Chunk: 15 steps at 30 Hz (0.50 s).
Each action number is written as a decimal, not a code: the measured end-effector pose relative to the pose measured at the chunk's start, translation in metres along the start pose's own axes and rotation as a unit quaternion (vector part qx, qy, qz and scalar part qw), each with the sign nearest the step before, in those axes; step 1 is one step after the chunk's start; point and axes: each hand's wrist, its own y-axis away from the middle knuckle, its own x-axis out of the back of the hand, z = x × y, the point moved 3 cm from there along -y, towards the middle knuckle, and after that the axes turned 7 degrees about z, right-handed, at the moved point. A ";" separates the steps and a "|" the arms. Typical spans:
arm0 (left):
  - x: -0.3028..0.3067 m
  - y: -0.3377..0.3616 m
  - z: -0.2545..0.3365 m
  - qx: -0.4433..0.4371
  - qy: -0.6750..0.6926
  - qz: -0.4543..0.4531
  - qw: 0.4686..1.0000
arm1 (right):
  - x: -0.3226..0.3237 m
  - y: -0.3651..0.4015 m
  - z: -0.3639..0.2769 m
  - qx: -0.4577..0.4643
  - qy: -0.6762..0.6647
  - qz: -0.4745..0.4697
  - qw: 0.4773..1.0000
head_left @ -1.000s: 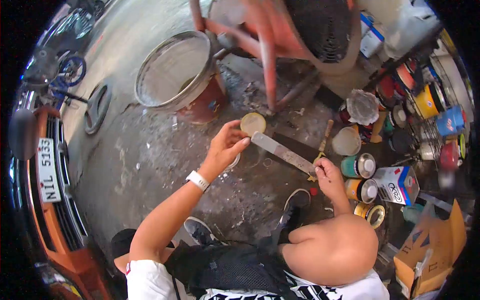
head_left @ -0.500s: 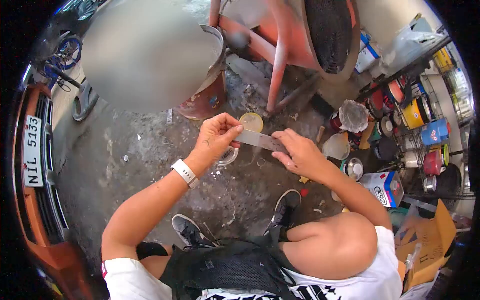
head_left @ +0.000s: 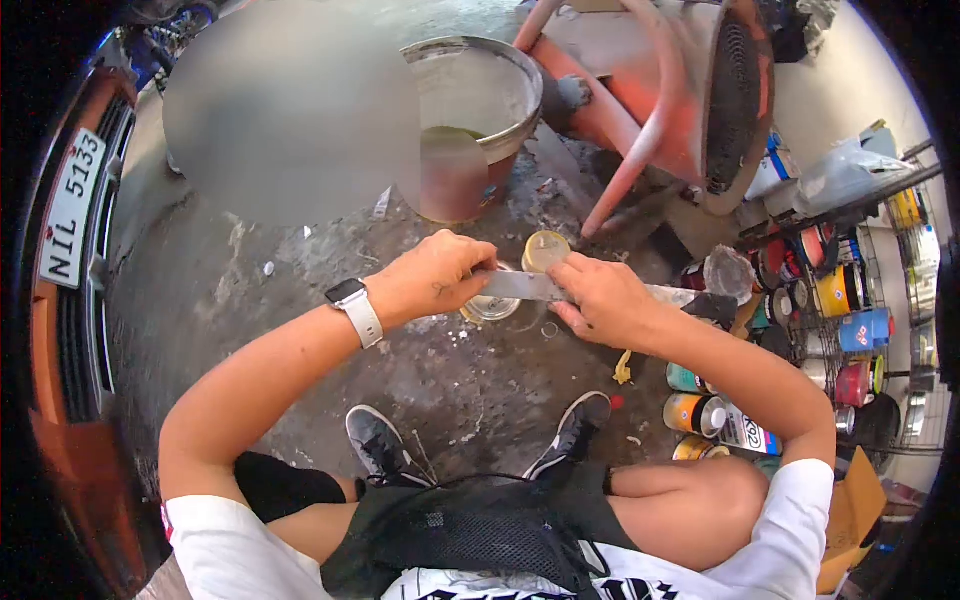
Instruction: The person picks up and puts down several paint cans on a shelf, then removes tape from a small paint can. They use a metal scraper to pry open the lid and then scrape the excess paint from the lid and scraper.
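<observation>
A flat metal blade (head_left: 520, 287) lies just over the small open tin (head_left: 490, 308). The left hand (head_left: 440, 275) clamps one end and the right hand (head_left: 600, 300) closes over its middle. Beyond the tin sit a yellow lid (head_left: 545, 250) and a rusty drum (head_left: 475, 120), and paint cans (head_left: 690, 412) crowd to its right. The left hand hides part of the tin, and its contents are unclear.

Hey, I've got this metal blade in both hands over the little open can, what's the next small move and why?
Probably slide the right hand along the metal blade toward the left hand, so whatever comes off drops into the open can. Both hands pinch the blade, and its left end appears to sit right above the can, beside the yellow lid.
</observation>
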 end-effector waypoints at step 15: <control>-0.004 0.050 -0.004 0.020 -0.036 -0.058 0.997 | -0.024 -0.002 -0.033 0.010 -0.058 -0.061 0.996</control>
